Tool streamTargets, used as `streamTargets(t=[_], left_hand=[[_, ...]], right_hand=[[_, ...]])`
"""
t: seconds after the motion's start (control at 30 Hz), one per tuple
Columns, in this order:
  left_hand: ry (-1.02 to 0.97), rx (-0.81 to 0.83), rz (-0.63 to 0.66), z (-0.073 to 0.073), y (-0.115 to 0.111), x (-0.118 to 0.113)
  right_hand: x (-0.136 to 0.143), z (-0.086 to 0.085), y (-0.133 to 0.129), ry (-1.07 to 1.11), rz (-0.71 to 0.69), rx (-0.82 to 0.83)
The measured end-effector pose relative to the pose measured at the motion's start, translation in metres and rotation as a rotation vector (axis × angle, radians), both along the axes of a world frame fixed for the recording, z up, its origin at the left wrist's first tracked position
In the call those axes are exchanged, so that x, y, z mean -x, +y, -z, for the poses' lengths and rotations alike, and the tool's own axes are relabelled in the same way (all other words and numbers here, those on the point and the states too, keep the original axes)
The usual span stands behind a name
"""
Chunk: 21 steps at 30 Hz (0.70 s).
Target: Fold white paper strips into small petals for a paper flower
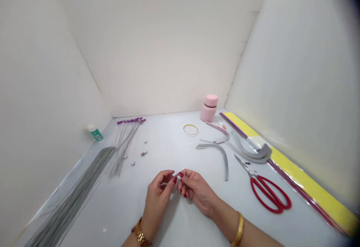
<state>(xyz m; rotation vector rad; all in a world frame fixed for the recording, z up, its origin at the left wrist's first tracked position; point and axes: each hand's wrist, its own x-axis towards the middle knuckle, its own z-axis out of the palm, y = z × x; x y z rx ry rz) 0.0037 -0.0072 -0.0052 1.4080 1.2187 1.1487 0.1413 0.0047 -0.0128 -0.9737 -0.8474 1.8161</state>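
My left hand (162, 187) and my right hand (195, 188) meet low in the middle of the head view. Between their fingertips is a small silver folded piece (179, 178), pinched from both sides. The fingers cover much of it, so its full shape is hidden. Farther forward to the left lie several little silver pieces like folded paper stars (133, 163), and a reddish-silver one (144, 153) among them. Curved grey strips (222, 153) rest to the right, beyond my right hand.
Red-handled scissors (266, 187) lie at right, points away. A bundle of grey wires (81, 187) and purple-tipped stems (131, 134) occupy the left. Behind are a tape ring (191, 133), a pink flask (209, 110) and a glue bottle (95, 132). Yellow strips (303, 175) line the right wall.
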Motion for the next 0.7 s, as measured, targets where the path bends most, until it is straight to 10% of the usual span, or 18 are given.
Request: streamTargets(t=[0.7], left_hand=[[0.046, 0.032, 0.010, 0.0039, 0.0017, 0.0025]], right_hand=[[-0.0015, -0.0053, -0.0013, -0.242, -0.010, -0.207]])
